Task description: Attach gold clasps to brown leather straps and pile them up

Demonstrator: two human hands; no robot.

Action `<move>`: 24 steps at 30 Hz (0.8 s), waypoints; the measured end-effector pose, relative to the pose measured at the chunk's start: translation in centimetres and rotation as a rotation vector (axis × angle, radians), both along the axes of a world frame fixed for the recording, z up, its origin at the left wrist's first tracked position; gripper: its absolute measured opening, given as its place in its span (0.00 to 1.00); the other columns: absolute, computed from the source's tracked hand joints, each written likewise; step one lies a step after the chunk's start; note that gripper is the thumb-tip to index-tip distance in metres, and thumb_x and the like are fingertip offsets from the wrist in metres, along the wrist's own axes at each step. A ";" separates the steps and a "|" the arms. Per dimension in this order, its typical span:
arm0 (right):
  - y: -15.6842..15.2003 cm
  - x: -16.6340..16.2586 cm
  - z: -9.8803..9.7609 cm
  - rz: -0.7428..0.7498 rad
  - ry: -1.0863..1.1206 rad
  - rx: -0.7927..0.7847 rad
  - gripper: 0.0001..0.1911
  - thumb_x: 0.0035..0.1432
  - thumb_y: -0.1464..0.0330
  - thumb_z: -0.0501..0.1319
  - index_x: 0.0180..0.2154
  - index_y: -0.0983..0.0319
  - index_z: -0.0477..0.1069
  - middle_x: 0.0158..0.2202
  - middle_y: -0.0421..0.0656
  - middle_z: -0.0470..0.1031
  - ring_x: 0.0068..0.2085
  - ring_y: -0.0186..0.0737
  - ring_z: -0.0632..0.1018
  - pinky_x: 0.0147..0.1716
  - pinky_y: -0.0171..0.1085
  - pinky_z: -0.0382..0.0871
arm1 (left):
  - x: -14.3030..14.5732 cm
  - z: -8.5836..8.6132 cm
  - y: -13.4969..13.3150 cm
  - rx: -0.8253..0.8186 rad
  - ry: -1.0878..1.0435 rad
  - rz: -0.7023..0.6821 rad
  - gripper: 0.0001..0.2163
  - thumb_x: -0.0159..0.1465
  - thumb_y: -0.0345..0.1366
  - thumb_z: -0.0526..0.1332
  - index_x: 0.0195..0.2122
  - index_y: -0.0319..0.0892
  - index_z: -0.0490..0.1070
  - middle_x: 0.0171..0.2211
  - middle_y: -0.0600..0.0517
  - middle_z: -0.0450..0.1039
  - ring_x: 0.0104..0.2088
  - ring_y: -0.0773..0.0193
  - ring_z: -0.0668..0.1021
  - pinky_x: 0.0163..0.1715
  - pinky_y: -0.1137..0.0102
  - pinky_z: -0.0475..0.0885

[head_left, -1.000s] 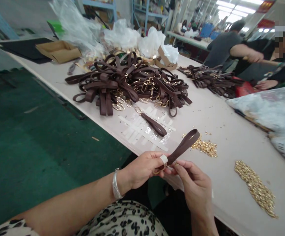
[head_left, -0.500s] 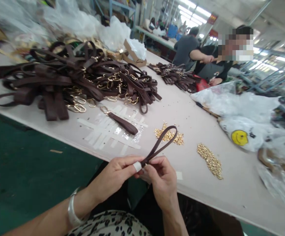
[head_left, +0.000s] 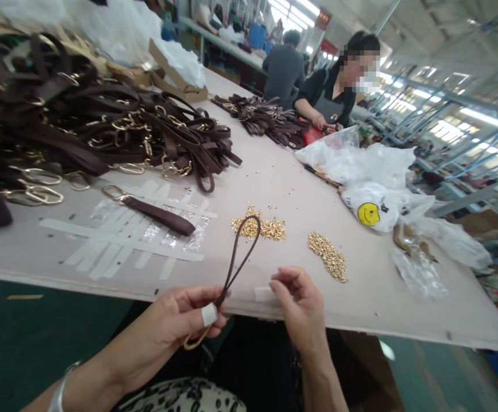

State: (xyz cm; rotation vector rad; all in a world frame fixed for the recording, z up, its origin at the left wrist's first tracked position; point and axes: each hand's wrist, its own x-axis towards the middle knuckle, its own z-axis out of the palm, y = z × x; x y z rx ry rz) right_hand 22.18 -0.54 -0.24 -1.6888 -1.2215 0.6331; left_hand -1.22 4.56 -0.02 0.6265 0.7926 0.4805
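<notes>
My left hand point(head_left: 180, 320), with white tape on the thumb, pinches the folded end of a brown leather strap loop point(head_left: 240, 252) that carries a gold ring point(head_left: 195, 341) below my fingers. The loop stands up over the table edge. My right hand point(head_left: 298, 300) is a little to the right of the strap, apart from it, fingertips curled together in a pinch; whether they hold anything is hidden. Two small heaps of gold rivets, one point(head_left: 260, 228) and another point(head_left: 328, 256), lie just beyond my hands.
A finished brown strap with ring point(head_left: 154, 212) lies on taped strips point(head_left: 115, 240). A big pile of brown straps point(head_left: 81, 126) fills the left. White plastic bags point(head_left: 369, 177) lie right. Another person point(head_left: 330, 86) works at a second strap pile point(head_left: 261, 117).
My right hand has let go of the strap and drawn to the right. My left hand has dropped slightly with the strap. The view has swung to the right.
</notes>
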 end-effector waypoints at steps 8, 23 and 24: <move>-4.0 16.5 -1.8 -0.527 -0.562 -0.137 0.22 0.57 0.53 0.58 0.44 0.62 0.74 0.39 0.51 0.81 0.34 0.46 0.79 0.39 0.46 0.70 | 0.9 -0.8 -0.2 0.078 0.133 0.017 0.11 0.59 0.40 0.70 0.39 0.40 0.76 0.33 0.52 0.77 0.31 0.67 0.75 0.33 0.74 0.72; -2.6 21.7 -2.5 -0.226 -0.975 -0.333 0.17 0.59 0.64 0.52 0.44 0.59 0.75 0.36 0.46 0.81 0.35 0.45 0.79 0.37 0.41 0.68 | 1.5 -0.3 0.0 0.186 0.205 0.005 0.12 0.64 0.40 0.60 0.47 0.41 0.70 0.37 0.48 0.81 0.32 0.63 0.79 0.34 0.70 0.70; -2.5 21.8 -2.5 -0.218 -0.986 -0.342 0.17 0.58 0.64 0.52 0.44 0.59 0.75 0.35 0.46 0.81 0.35 0.45 0.79 0.37 0.41 0.68 | 1.6 -0.1 0.0 0.181 0.203 0.021 0.12 0.64 0.40 0.60 0.46 0.41 0.71 0.38 0.48 0.81 0.33 0.63 0.79 0.35 0.70 0.71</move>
